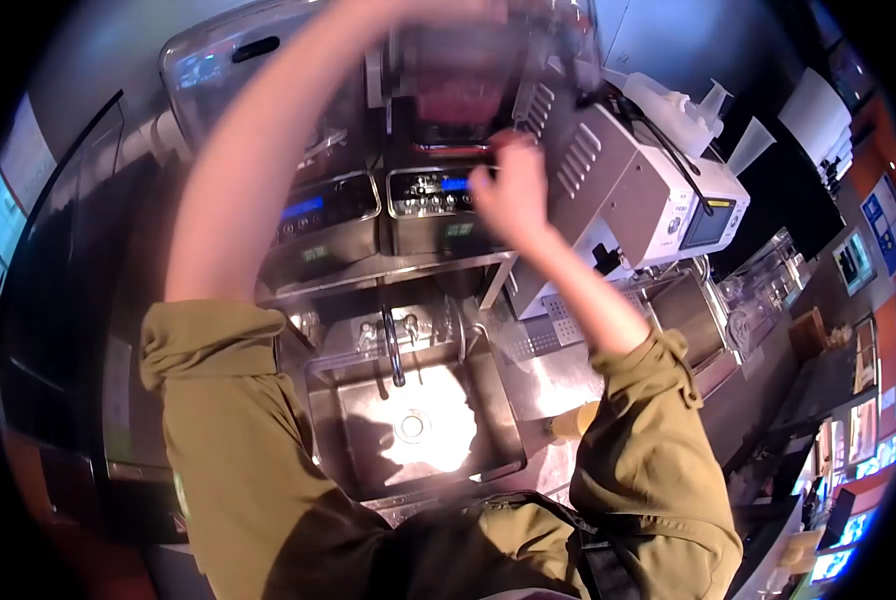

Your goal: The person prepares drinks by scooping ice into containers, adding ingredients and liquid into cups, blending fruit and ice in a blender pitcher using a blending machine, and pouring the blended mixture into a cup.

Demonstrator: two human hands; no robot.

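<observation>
A blender jar with red contents stands inside the right blender housing, above a control panel with a lit blue display. My right hand is at the lower right of this jar, its thumb apart and its other fingers blurred; whether it grips anything is unclear. My left arm reaches up across the left blender's clear cover. At the top edge, my left hand is over the upper part of the right housing, smeared by motion, with its fingers indistinct.
Below the blenders is a metal sink with a faucet. A white and grey machine stands to the right, with clear plastic containers on top. A yellowish cup lies near my right sleeve.
</observation>
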